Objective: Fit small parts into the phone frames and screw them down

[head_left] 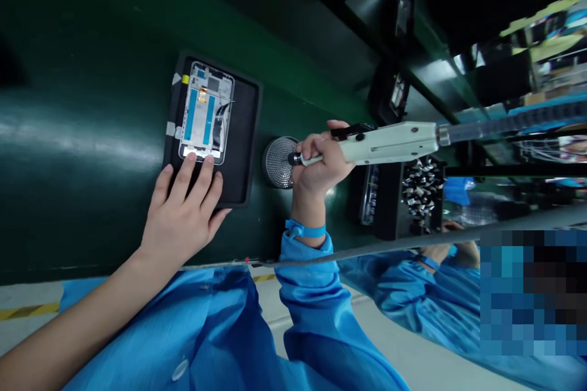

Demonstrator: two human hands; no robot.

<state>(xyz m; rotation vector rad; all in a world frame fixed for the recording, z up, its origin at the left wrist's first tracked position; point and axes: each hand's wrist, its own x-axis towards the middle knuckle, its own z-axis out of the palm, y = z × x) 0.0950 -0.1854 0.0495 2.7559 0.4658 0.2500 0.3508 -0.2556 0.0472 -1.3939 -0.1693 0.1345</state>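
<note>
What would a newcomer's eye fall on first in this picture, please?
Probably the pale handheld tool gripped in the right hand, right of centre, its dark tip showing against a round metal dish. Next might come the open device with blue strips, lying in a black tray left of centre, with the left hand touching its near end.

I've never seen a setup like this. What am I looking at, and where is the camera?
There is no robot here: a person works with bare hands, filmed by one camera on their head, looking forward and down. On the green work surface lies a black tray holding an opened, phone-like device. The left hand rests its fingertips at the device's near edge. The right hand grips a white tool, perhaps a powered screwdriver, its tip by a round perforated dish. The blue sleeve farther right is another person's.
</note>
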